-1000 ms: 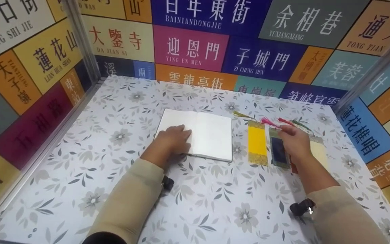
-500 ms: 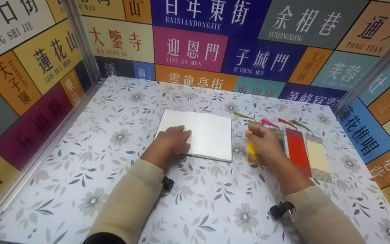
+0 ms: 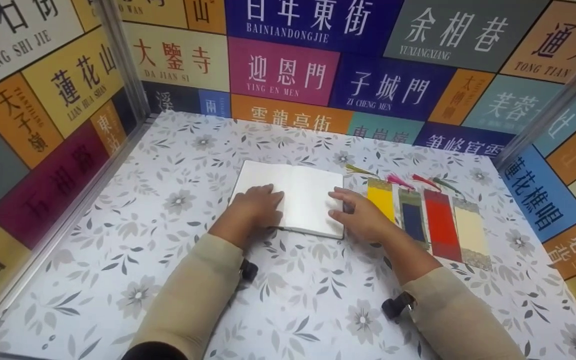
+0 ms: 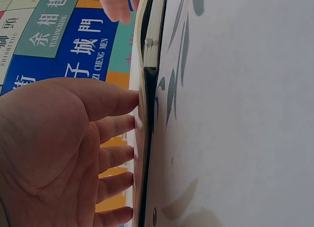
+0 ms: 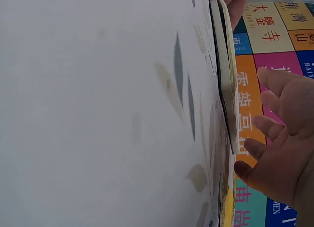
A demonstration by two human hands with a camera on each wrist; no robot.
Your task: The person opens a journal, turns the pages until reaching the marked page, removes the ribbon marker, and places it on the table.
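An open notebook with blank white pages lies on the table. My left hand rests on its left page; in the left wrist view the fingertips of this hand touch the paper. Over the notebook's right edge is my right hand, fingers spread and holding nothing. The right wrist view has this hand a little above the page. To its right lie tasselled bookmarks in a row: yellow, dark blue, red and cream. My right hand and forearm hide the yellow one's lower end.
A white cloth with grey flowers and leaves covers the table. Colourful panels with Chinese place names stand behind it and on both sides. Metal posts rise at the back corners.
My right hand has moved left from the bookmarks, past the yellow one, to the notebook's right edge. The red and cream bookmarks have come into full view. My left hand has stayed put.
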